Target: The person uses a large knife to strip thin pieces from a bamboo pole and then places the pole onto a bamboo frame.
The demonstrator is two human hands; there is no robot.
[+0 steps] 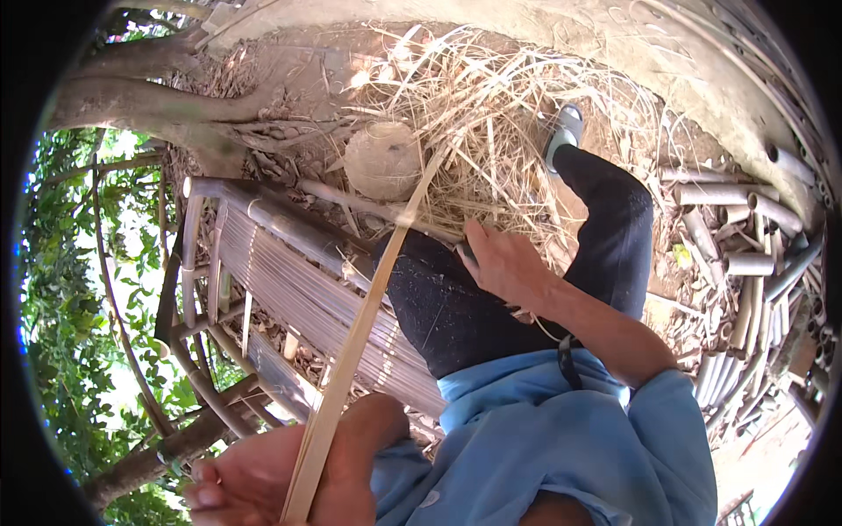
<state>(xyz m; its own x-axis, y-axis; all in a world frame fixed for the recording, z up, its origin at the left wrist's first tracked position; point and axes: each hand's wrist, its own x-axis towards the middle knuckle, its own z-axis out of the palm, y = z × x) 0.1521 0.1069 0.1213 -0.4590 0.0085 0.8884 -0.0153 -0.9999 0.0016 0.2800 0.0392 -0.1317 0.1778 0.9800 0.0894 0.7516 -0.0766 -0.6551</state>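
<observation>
A long, pale bamboo strip [364,320] slants from the pile of shavings down to the lower left. Its near end passes over my left hand [250,469], which is closed with the fingers curled; the strip's lower end runs out of view. My right hand [504,263] is low over my dark trouser leg [438,307], its fingers bent round a small dark thing that they mostly hide. What that thing is, I cannot make out.
A slatted bamboo bench [289,263] stands at my left. Ahead are a rounded stump-like block [383,160] and a heap of bamboo shavings [491,114]. Cut bamboo tubes [745,263] are piled at the right. Tree roots [158,105] and green leaves [70,307] are at the left.
</observation>
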